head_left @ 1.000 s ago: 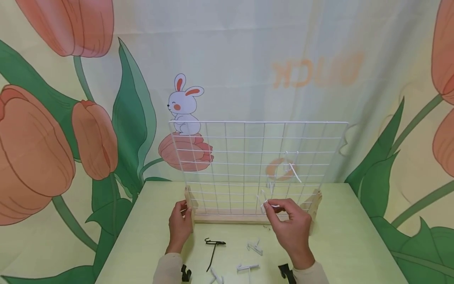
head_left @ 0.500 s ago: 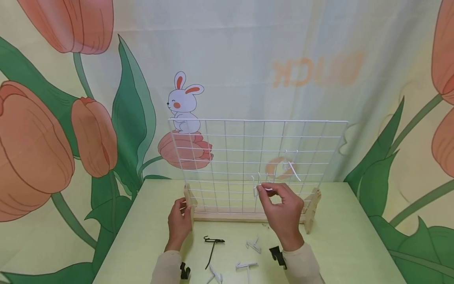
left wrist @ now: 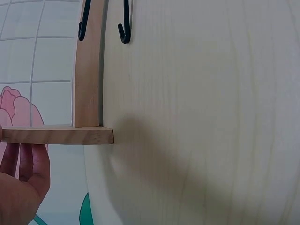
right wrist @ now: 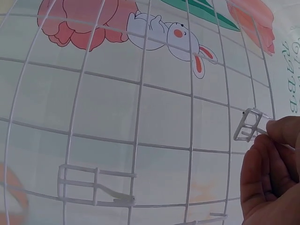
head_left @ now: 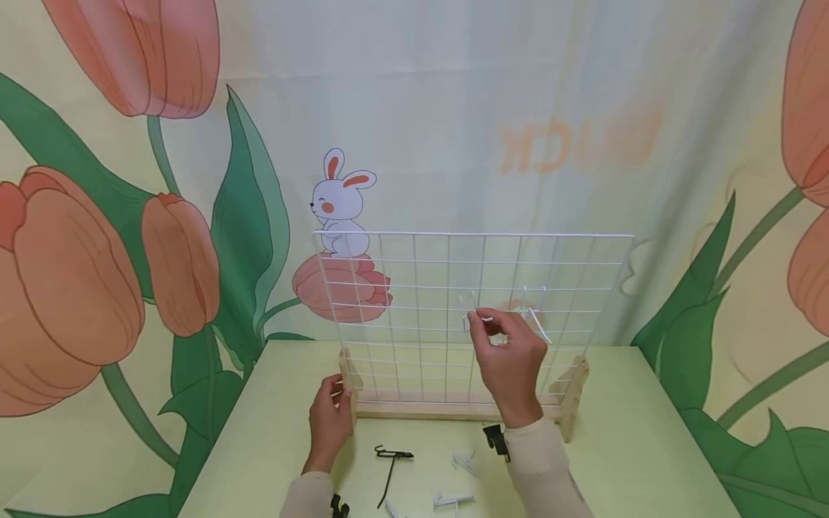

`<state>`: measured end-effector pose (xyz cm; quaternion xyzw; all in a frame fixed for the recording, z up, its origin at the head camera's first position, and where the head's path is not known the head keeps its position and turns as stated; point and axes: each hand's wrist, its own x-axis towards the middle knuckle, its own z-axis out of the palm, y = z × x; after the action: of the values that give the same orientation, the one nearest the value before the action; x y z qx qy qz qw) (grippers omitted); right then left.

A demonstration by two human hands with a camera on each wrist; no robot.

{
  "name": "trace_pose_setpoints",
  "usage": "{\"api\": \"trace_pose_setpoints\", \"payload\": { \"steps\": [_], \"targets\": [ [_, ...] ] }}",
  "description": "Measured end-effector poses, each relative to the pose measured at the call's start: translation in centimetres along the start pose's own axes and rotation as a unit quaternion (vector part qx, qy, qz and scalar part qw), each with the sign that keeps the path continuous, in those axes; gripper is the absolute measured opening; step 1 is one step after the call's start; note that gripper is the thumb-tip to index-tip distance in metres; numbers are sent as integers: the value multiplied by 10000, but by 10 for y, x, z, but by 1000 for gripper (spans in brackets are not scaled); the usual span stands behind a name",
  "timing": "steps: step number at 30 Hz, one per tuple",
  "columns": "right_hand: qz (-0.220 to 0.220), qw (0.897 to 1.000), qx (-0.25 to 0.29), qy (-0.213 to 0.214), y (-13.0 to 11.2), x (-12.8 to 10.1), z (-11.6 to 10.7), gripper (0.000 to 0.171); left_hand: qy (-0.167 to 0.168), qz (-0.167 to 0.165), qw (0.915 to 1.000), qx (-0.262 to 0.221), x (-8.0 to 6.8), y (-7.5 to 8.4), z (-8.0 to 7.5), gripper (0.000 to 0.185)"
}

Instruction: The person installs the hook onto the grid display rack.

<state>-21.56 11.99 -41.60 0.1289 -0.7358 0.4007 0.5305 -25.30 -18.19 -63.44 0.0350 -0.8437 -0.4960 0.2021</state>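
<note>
A white wire grid point(head_left: 414, 234) stands upright in a wooden stand point(head_left: 421, 411). My left hand point(head_left: 329, 424) grips the stand's left foot; in the left wrist view its fingers point(left wrist: 40, 164) bend against the wooden bar point(left wrist: 58, 136). Between thumb and fingertips, my right hand point(head_left: 512, 360) pinches a white wire hook point(right wrist: 251, 125) at the front of the grid. Whether that hook touches the wires I cannot tell. To its right, another white hook point(head_left: 539, 327) hangs on the grid, also seen in the right wrist view as a hook frame point(right wrist: 96, 185).
On the table point(head_left: 648, 439) before the stand lie a black hook point(head_left: 393, 455) and several white hooks point(head_left: 453, 498). A printed curtain point(head_left: 414, 108) with tulips and a rabbit hangs behind the grid.
My right hand has risen and shifted a little left along the grid, carrying the white hook. My left hand stays at the stand's left foot. The head view has tilted slightly.
</note>
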Motion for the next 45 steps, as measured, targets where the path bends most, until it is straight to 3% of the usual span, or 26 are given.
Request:
{"api": "trace_pose_setpoints", "payload": {
  "steps": [7,26,38,45],
  "targets": [
    [-248,9994,-227,-20,4,12,14,10,39,63,10000,-45,1,4,-1,32],
    [-765,9928,-919,-105,4,14,19,13,-37,-40,9999,-121,1,1,-2,32],
    [-987,9908,-905,-210,10,2,24,10,-27,-78,9999,-85,-1,-1,-1,32],
    [-865,9923,-852,-260,10,-3,23,11,-92,-129,9998,-85,-1,-2,0,33]
  ]
}}
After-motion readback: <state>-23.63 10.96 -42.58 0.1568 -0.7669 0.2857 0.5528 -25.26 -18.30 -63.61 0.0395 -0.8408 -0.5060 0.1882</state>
